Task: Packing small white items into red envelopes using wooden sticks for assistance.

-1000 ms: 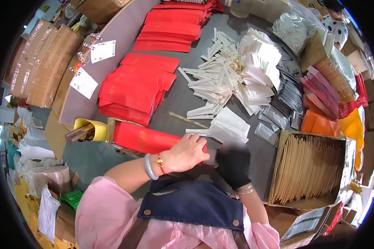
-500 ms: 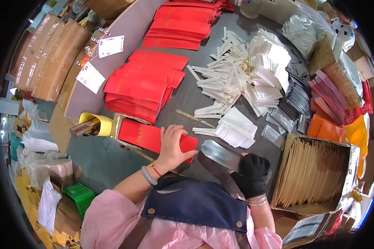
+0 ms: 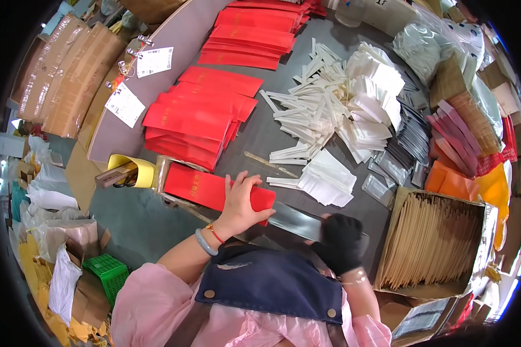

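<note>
A red paper envelope (image 3: 194, 186) with gold print lies lengthwise in a small taped holder (image 3: 167, 173). Bent around its right end, my left hand (image 3: 241, 201) grips it between thumb and fingers. My right hand (image 3: 342, 240), in a black glove, is closed on a shiny, silvery flat strip (image 3: 295, 221). The strip's far end meets the right end of the envelope by my left thumb; whether it reaches inside cannot be made out. The gloved fingers are slightly smeared by motion.
Red envelopes (image 3: 185, 124) fan out at the back left. White paper slips (image 3: 328, 179) and narrow folded strips (image 3: 306, 115) heap mid-table. A carton of brown cards (image 3: 434, 243) stands right, near dark packets (image 3: 410, 139). A yellow cup (image 3: 139, 173) stands left of the holder.
My right hand has moved left, bringing the silvery strip up against the envelope's right end. My left hand stays almost in place on the envelope.
</note>
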